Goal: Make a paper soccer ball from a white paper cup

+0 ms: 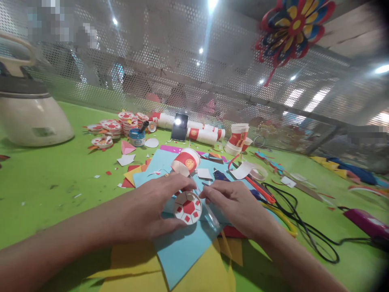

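Observation:
My left hand (161, 205) is curled round a small round paper disc (188, 207) with a white rim and red patches, its thumb below and fingers above. Close to the disc's right edge, my right hand (229, 198) has its fingers pinched together; what they hold, if anything, is too small to name. A clear plastic tube (212, 217) lies under the right hand. Beyond both hands a red and white paper cup (187, 160) lies tilted on light blue paper (182, 251).
Decorated discs (111, 125) are piled at the back left near a blue jar (137, 138) and a phone (179, 126). Stacked cups (238, 136) stand behind. Black cable (299, 219), red scissors (263, 190) and a purple tool (364, 223) lie rightward; a large kettle (33, 109) stands left.

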### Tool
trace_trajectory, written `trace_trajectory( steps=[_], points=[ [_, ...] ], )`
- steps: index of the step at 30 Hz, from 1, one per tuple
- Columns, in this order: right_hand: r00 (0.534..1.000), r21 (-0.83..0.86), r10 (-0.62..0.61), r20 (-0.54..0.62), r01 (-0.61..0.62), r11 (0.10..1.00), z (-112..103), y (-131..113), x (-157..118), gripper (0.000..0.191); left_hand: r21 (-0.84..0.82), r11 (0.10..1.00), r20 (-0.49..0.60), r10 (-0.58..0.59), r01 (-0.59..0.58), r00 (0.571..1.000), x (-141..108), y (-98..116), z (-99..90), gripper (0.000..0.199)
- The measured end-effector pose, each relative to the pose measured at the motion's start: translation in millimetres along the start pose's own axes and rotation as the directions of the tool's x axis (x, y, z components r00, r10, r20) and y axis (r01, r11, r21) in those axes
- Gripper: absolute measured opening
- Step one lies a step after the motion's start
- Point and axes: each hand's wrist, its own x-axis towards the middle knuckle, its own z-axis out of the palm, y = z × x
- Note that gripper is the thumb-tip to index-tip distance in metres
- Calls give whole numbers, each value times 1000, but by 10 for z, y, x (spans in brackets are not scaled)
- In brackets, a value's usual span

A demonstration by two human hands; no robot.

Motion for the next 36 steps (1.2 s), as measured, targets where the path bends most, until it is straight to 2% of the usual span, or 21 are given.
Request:
trace_trajectory(
  steps=[4,8,13,16,21,30,36],
  points=[
    [998,31,-30,54,29,999,-27,-5,-5,38,-2,1000,-11,30,-30,999,-5,-23,-21,53],
    [991,195,16,136,-43,980,-35,27,-1,30,0,997,-13,72,-72,997,-17,-56,-51,56],
    [983,478,70,172,-145,866,-15,67,16,25,-4,993,-21,117,-117,993,-9,-70,-82,55],
    [984,559,97,153,-166,813,26,63,32,22,-2,991,-53,132,-132,990,3,-66,-61,54],
    [984,587,134,113,-175,791,87,34,40,25,16,995,-111,98,-97,989,46,-86,6,56],
    [982,546,132,135,-185,817,65,-15,20,24,32,997,-112,70,-66,991,59,-45,10,43],
    [989,566,100,113,-147,811,105,25,14,18,14,999,-93,-28,29,995,44,-33,5,60]
  ],
)
